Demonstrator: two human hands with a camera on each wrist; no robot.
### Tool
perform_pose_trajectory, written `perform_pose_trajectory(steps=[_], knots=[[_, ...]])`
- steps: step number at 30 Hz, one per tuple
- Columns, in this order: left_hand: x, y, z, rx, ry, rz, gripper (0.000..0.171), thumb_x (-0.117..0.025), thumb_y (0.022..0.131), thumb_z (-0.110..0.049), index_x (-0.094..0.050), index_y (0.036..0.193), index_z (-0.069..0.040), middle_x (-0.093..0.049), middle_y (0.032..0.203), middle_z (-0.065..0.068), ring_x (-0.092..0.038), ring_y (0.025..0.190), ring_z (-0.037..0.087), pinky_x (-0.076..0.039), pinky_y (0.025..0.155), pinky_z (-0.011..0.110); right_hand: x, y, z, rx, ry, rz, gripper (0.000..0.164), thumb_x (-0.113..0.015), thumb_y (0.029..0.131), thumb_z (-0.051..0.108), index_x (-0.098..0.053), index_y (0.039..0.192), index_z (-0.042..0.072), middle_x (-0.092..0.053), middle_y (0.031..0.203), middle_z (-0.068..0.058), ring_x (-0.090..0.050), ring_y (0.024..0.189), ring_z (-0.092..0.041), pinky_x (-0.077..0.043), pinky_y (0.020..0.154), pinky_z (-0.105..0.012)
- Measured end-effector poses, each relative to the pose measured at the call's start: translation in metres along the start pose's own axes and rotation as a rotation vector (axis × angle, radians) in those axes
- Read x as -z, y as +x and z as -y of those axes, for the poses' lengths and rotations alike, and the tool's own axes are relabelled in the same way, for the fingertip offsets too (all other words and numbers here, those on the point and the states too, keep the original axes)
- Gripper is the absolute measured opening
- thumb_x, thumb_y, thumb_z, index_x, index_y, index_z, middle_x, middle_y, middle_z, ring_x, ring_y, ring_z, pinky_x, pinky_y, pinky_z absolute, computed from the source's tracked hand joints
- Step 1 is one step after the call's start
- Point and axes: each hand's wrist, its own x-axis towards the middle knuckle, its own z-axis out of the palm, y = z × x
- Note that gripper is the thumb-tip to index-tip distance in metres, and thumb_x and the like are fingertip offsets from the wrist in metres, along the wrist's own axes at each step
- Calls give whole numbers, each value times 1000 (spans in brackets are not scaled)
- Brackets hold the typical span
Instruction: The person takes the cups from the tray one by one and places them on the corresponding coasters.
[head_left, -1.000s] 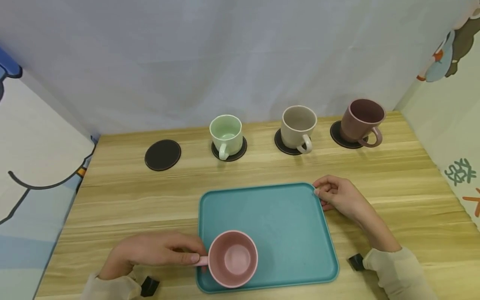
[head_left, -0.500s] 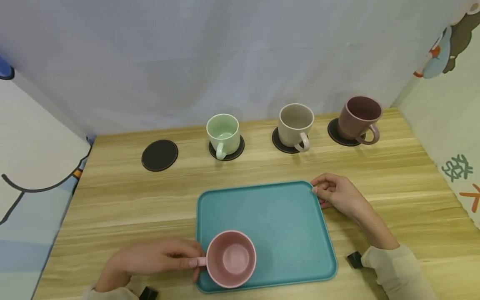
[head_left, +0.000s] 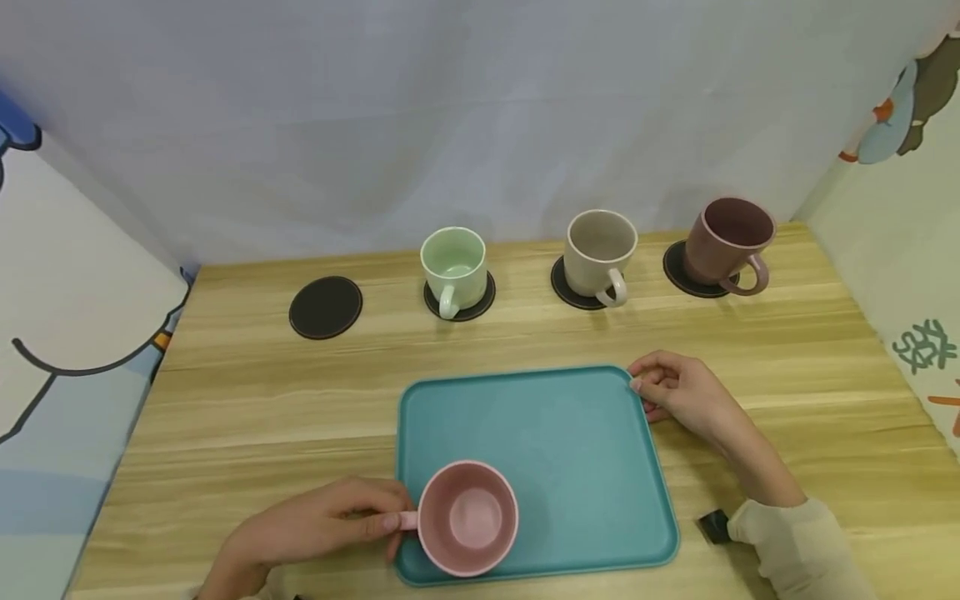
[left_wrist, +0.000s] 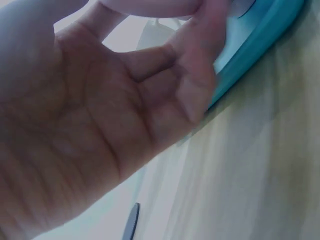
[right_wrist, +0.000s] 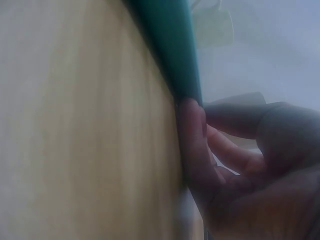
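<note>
A pink mug (head_left: 472,521) stands upright over the lower left part of a teal tray (head_left: 558,467), its handle pointing left. My left hand (head_left: 318,521) pinches that handle (head_left: 408,521) between thumb and fingers. In the left wrist view the curled fingers (left_wrist: 175,85) of this hand show beside the tray's edge (left_wrist: 260,50). My right hand (head_left: 686,396) pinches the tray's far right corner; in the right wrist view its thumb (right_wrist: 191,130) lies against the teal rim (right_wrist: 172,45). Whether the mug's base touches the tray is hard to tell.
Along the back of the wooden table (head_left: 247,400) lies a bare black coaster (head_left: 326,307). To its right a green mug (head_left: 454,275), a beige mug (head_left: 598,257) and a brownish-purple mug (head_left: 727,242) each stand on a coaster. A pale cloth wall (head_left: 450,117) rises behind.
The hold of both hands stays the same, and the pink mug stays at the same spot on the tray. My left wrist has shifted slightly down; otherwise the view only sways a little.
</note>
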Motion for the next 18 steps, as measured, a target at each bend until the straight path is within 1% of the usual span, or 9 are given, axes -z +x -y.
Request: perform_pose_trajectory(steps=[2,5,8,12,15,18], knots=[[-1,0,2,-1,-9,-19,27,-42,111,-3,-67,102,-8,-64,97,8,-63,97,13,-56,87,28,0,0,-1,-1,6,0,33,-60,106,13,-57,133,-6,-62,95,-8,-62,79,-12,-62,70,-29],[-2,0,2,21,-38,-57,28,-42,111,-4,-67,99,-8,-63,96,9,-62,95,14,-55,85,28,0,0,-1,1,2,-2,34,-60,106,14,-57,133,-6,-62,96,-8,-62,79,-12,-62,70,-29],[-3,0,1,79,-79,-81,28,-43,111,-6,-68,98,-7,-63,96,11,-62,93,12,-55,84,27,1,-1,0,4,-4,-6,33,-60,106,13,-57,133,-6,-62,96,-8,-62,79,-12,-62,70,-29],[-3,2,1,83,-86,-80,28,-43,111,-5,-68,99,-6,-62,93,13,-62,87,11,-56,80,27,1,-1,0,3,-5,-11,32,-60,106,12,-58,133,-7,-62,96,-9,-63,78,-12,-62,70,-28],[-3,1,1,67,-83,-80,28,-42,111,-4,-68,99,-6,-62,90,12,-62,83,11,-57,79,28,1,-1,-1,3,-1,-8,33,-61,106,12,-58,132,-7,-62,95,-8,-62,78,-12,-62,70,-28],[-4,-1,3,86,-90,-94,29,-42,111,-5,-68,98,-6,-61,88,13,-61,79,13,-56,77,28,0,0,-2,2,0,-5,33,-61,106,13,-58,133,-6,-62,95,-8,-62,79,-11,-62,70,-28]])
